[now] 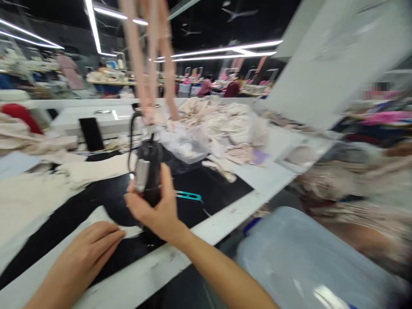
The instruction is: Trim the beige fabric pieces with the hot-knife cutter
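My right hand (pixel 157 214) is wrapped round a black corded power tool (pixel 151 167) with a silver plate on its side. The tool stands upright over black cloth (pixel 206 180), and its lower end is hidden by my hand. My left hand (pixel 83 253) lies flat on the work, fingers stretched out, pressing a white piece of cloth (pixel 130 231) at the near edge of the black cloth. Its fingertips are a short way left of the tool. To the right of my right hand lies a teal-handled tool (pixel 189 196), perhaps thread snips.
Pink strips (pixel 152 51) hang down above the tool. A clear plastic bag (pixel 186 141) and piled cream cloth (pixel 225 120) lie behind. Cream fabric (pixel 28 193) and a dark phone-like slab (pixel 91 134) are at left. A grey-blue bin (pixel 299 257) stands beside the table. Several people work far back.
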Motion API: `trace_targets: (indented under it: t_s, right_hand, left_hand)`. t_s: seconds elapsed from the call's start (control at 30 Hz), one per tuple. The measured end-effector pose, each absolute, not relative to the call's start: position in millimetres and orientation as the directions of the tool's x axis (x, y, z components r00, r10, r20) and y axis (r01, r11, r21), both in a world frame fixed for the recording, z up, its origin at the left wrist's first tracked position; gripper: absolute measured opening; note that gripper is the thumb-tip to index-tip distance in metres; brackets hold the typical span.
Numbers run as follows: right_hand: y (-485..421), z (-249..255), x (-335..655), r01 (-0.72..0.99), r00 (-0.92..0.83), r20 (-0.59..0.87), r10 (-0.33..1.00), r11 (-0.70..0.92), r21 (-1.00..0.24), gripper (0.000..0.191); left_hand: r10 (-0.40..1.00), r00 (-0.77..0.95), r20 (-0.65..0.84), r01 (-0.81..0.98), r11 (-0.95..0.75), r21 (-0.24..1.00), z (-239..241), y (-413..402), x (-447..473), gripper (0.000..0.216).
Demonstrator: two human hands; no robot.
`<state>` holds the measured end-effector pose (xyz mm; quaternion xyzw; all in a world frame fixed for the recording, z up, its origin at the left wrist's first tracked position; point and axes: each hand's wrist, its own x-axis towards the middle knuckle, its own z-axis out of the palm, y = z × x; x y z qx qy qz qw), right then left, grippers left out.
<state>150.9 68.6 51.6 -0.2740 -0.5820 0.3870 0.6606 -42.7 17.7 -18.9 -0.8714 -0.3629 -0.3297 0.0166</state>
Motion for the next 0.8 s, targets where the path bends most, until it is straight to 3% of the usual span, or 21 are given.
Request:
trace_targets:
  t_s: [0.13,0.47,0.8]
  right_hand:
    - [69,57,163,-0.349,-0.030,0.543,0.839,0.501,-0.792,0.054]
    - [70,57,169,-0.296,0.011,0.599,0.801,0.575,-0.763,0.035]
    - [73,63,168,-0.359,0.024,0.589,0.808,0.557,-0.749,0.035]
  left_hand:
    - [0.662,0.527,0.533,0.688,-0.701,0.189,-3,18,-31,0.034]
    - [0.728,0.495,0.475,0.694,-0.660,0.289,-2,14,-22,0.022]
    - [0.704,0.513,0.491,0.675,-0.684,0.276,-2,13,-22,0.021]
